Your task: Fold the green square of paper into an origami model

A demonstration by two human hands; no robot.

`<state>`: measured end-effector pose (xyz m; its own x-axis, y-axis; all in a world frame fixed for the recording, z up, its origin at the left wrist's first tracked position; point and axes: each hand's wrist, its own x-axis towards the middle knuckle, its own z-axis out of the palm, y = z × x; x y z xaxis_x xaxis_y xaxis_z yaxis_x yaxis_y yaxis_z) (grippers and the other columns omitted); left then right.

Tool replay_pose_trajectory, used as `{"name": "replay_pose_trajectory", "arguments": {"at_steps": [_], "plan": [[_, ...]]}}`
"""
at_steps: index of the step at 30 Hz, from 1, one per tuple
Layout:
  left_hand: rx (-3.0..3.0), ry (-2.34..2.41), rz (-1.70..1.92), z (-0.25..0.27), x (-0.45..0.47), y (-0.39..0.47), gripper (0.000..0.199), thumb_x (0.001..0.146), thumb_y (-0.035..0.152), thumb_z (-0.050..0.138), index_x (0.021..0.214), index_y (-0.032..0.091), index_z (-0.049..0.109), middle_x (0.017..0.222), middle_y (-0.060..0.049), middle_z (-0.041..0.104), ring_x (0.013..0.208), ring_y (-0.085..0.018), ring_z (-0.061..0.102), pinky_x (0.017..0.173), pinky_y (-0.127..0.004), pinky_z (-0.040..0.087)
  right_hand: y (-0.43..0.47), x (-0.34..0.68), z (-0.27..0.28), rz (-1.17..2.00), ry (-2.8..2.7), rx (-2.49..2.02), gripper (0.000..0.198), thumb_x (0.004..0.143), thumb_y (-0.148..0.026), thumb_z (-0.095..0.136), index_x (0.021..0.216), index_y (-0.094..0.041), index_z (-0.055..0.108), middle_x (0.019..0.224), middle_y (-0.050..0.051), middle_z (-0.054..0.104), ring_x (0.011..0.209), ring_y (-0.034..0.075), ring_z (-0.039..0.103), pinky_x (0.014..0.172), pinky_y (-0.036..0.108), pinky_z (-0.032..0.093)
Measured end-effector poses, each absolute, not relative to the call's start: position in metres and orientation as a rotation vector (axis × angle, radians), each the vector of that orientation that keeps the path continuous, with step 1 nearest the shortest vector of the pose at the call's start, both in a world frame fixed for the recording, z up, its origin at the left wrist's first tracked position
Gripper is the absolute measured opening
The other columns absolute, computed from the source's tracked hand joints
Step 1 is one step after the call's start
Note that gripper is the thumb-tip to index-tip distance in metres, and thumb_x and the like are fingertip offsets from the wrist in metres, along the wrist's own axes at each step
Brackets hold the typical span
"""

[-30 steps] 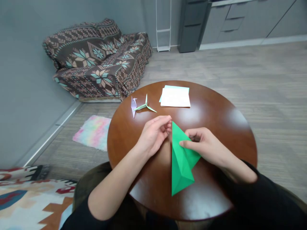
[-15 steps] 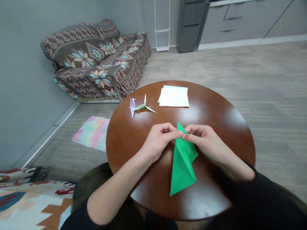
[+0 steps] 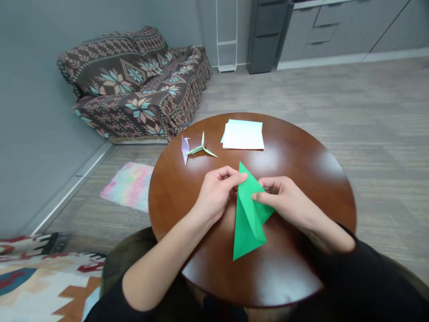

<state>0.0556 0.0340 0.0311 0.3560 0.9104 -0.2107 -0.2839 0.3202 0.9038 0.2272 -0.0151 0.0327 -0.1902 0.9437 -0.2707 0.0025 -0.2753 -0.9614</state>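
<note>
A folded sheet of green origami paper (image 3: 247, 223) is held up over the brown table between my two hands. It has a sharp point at the top, a raised fold down its middle and a wider lower end. My left hand (image 3: 219, 192) pinches the paper's left edge near the top point, thumb in front. On the other side, my right hand (image 3: 281, 194) grips the right part, its thumb lying on the front face and its fingers behind. The paper hides some fingertips of both hands.
Toward the back of the round table (image 3: 321, 188) lies a stack of pale paper sheets (image 3: 244, 136). Left of it are a light green folded paper piece (image 3: 202, 148) with three arms and a purple folded paper piece (image 3: 185, 150). A patterned covered sofa (image 3: 140, 89) stands beyond.
The green paper has shifted slightly up and left. My right hand has slid from the top down to the paper's right side, so the hands are farther apart.
</note>
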Motion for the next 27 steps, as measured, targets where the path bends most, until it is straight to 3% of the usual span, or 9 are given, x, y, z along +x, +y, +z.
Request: {"name": "replay_pose_trajectory", "arguments": {"at_steps": [8,16,27], "plan": [[0.936,0.836,0.869,0.0308,0.0547,0.0368,0.029,0.07,0.034,0.089,0.068,0.015,0.067,0.069,-0.001,0.068,0.063,-0.012,0.06,0.067,-0.026,0.047,-0.014,0.2277,0.0301,1.58,-1.198,-1.275,0.015,0.078,-0.031,0.074,0.073,-0.018,0.067,0.069,-0.001,0.068,0.063,0.016,0.061,0.063,0.029,0.045],[0.912,0.804,0.789,0.0313,0.057,0.0306,0.031,0.067,0.032,0.091,0.07,0.015,0.065,0.07,-0.001,0.069,0.062,-0.012,0.06,0.065,-0.025,0.047,-0.0144,0.2263,0.0307,1.432,-1.236,-1.283,0.021,0.082,-0.037,0.073,0.076,-0.018,0.067,0.07,-0.001,0.064,0.062,0.014,0.053,0.06,0.028,0.039],[0.778,0.766,0.846,0.0351,0.0579,0.0328,0.026,0.066,0.024,0.088,0.067,0.015,0.064,0.067,0.001,0.065,0.061,-0.01,0.059,0.065,-0.025,0.048,-0.0154,0.2243,0.0298,1.492,-1.311,-1.3,0.012,0.079,-0.028,0.069,0.074,-0.018,0.064,0.065,-0.003,0.058,0.058,0.013,0.05,0.057,0.027,0.037]]}}
